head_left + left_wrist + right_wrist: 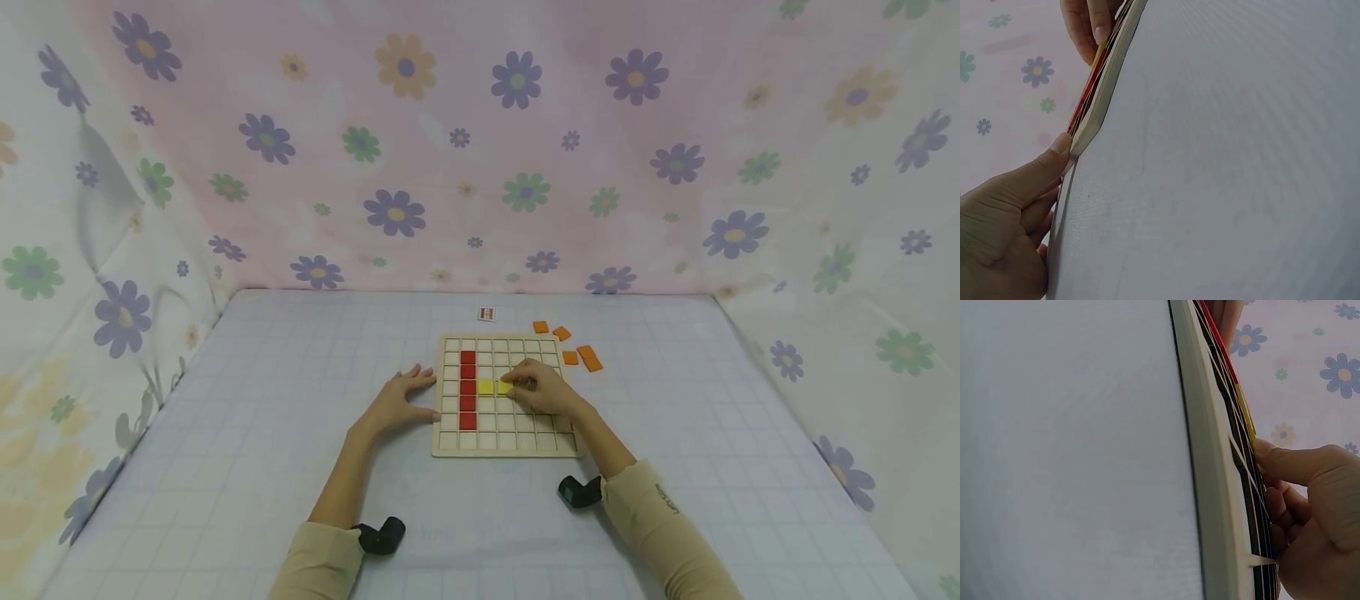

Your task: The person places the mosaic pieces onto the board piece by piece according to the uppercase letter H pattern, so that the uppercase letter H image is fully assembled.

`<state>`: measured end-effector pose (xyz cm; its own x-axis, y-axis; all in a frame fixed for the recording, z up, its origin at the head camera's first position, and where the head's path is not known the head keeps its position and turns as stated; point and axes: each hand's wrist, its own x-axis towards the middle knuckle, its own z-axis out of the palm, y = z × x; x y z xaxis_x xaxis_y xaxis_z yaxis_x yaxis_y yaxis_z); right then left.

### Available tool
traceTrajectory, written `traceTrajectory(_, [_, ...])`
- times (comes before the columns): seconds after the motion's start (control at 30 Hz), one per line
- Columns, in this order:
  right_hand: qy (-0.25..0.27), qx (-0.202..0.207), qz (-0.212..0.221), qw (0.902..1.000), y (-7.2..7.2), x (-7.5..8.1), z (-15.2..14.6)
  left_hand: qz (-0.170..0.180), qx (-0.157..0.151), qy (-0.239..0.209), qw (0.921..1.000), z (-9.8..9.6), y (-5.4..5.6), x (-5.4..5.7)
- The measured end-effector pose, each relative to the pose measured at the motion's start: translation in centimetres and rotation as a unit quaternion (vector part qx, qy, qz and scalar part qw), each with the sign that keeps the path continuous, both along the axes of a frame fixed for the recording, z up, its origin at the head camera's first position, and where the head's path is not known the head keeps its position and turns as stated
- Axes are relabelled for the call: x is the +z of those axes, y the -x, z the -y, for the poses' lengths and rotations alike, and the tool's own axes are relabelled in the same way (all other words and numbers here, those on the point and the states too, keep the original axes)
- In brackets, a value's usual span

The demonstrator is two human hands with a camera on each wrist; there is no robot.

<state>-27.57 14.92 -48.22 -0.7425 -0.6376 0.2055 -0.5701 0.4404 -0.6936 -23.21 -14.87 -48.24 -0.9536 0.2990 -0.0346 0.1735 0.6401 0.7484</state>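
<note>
A square wooden grid board (495, 453) lies on the table. One of its columns, near the left side, carries several red square tiles (468, 387) in a line. Beside the middle red tile sits a yellow tile (486, 387). My right hand (543, 390) reaches over the board and pinches a second yellow tile (504, 387) between thumb and fingers, in the cell to the right; its fingers partly cover that tile. At the board's left edge, my left hand (397, 402) rests with fingers spread, and the thumb (1060, 144) touches the rim.
Several orange tiles (589, 358) lie loose past the board's upper right corner. Behind the board is a small printed card (487, 314). Flowered cloth walls (517, 167) enclose the pale table (285, 350) at the back and sides. Black wrist devices (381, 536) sit at both sleeves.
</note>
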Motion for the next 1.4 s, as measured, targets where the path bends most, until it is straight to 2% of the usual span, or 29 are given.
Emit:
traceTrajectory(0.47, [-0.011,-0.016,0.003,0.9998,-0.1,-0.1,0.4,-0.002,-0.008,-0.008,0.9999,0.0,0.0,-0.1])
traceTrajectory(0.57, [0.004,-0.017,-0.023,0.9996,-0.1,-0.5,0.7,-0.004,-0.010,-0.006,0.9999,0.0,0.0,-0.1])
traceTrajectory(0.6, [0.013,-0.011,-0.042,0.9990,0.1,-1.0,0.8,-0.004,-0.010,-0.006,0.9999,0.1,0.0,-0.1])
traceTrajectory(0.67, [0.022,-0.010,-0.068,0.9974,0.1,-1.2,1.2,-0.005,-0.010,-0.005,0.9999,0.1,0.0,-0.1])
traceTrajectory(0.8, [0.025,-0.030,-0.091,0.9951,-0.1,-1.4,1.8,-0.004,-0.010,-0.004,0.9999,0.1,0.0,0.0])
traceTrajectory(0.83, [0.018,-0.042,-0.084,0.9955,-0.4,-1.0,2.0,-0.004,-0.011,-0.004,0.9999,0.1,0.0,0.0])
traceTrajectory(0.97, [-0.002,-0.067,-0.076,0.9949,-0.4,-1.1,2.3,-0.004,-0.010,-0.004,0.9999,0.1,0.0,0.0])
traceTrajectory(1.17, [-0.010,-0.082,-0.056,0.9950,-0.5,-1.1,2.3,-0.003,-0.006,-0.003,1.0000,0.1,0.0,-0.1])
traceTrajectory(1.27, [0.001,-0.079,-0.040,0.9961,-0.5,-1.1,2.1,-0.001,-0.006,-0.006,1.0000,0.0,0.0,0.0])
traceTrajectory(1.4, [0.053,-0.084,-0.018,0.9948,-0.6,-1.1,1.4,0.000,-0.009,-0.009,0.9999,0.0,0.0,0.0])
